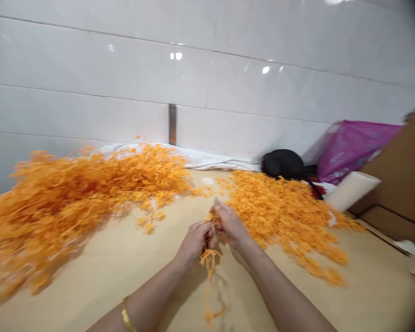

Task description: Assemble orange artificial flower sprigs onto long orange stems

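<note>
Between my two hands is an orange artificial flower sprig [210, 258], its thin stem hanging down toward the near side of the table. My left hand [194, 240] is closed around the stem, fingers curled. My right hand [230, 224] pinches the upper part of the same sprig, close against the left. The fingertips partly hide the flower heads. A big heap of orange sprigs [79, 193] lies to the left, and another pile of orange sprigs [280, 207] lies just right of my right hand.
The pale table [124, 272] meets a white tiled wall [90, 60]. Along the wall lies a white cloth [207, 160]. At the back right are a black pouch [283, 163], a purple plastic bag [352, 147], a white roll [352, 190] and a cardboard box [397, 180].
</note>
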Motion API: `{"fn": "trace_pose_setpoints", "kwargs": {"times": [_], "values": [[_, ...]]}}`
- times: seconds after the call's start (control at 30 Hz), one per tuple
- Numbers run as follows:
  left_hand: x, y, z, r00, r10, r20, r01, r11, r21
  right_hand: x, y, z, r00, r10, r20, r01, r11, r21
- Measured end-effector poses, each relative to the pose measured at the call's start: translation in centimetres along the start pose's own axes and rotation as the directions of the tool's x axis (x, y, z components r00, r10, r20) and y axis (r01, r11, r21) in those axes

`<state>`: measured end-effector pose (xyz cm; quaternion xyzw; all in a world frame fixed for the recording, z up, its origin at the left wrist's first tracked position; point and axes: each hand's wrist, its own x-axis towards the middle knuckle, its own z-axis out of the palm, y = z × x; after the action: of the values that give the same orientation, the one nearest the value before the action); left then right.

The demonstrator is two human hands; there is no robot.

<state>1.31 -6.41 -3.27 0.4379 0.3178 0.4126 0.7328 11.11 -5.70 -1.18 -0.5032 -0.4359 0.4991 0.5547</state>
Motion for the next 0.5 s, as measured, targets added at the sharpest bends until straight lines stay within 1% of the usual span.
{"fn": "trace_pose_setpoints", "kwargs": {"times": [0.07,0.1,0.17,0.2,0.27,0.37,0.43,0.5], "values": [[0.1,-0.3,-0.2,0.999,-0.041,-0.008,0.042,0.999,0.036,-0.4,0.2,0.2,0.992,-0.076,0.097,0.088,0.988,-0.127],[0.1,-0.4,-0.2,0.998,-0.06,-0.02,0.061,0.997,0.052,-0.5,0.3,0.1,0.987,-0.094,0.133,0.119,0.973,-0.197],[0.1,-0.6,-0.3,0.997,-0.083,-0.009,0.083,0.993,0.089,-0.7,0.4,0.0,0.98,-0.092,0.176,0.141,0.946,-0.291],[0.1,-0.5,-0.3,0.996,-0.084,0.009,0.082,0.991,0.107,-0.7,0.5,0.0,0.982,-0.081,0.169,0.129,0.947,-0.295],[0.0,-0.3,-0.4,0.997,-0.066,0.049,0.059,0.989,0.135,-0.7,0.7,0.3,0.991,-0.071,0.117,0.096,0.97,-0.223],[-0.2,0.4,-0.4,0.996,0.012,0.086,-0.023,0.991,0.13,-0.1,0.5,0.6,0.997,-0.073,0.01,0.074,0.991,-0.111],[-0.8,0.9,-0.3,0.991,0.043,0.128,-0.056,0.993,0.102,0.6,-0.1,0.0,0.994,-0.085,-0.072,0.077,0.991,-0.11],[-1.6,1.2,0.2,0.982,0.032,0.184,-0.049,0.995,0.087,1.3,-0.8,-1.2,0.978,-0.117,-0.174,0.096,0.987,-0.125]]}}
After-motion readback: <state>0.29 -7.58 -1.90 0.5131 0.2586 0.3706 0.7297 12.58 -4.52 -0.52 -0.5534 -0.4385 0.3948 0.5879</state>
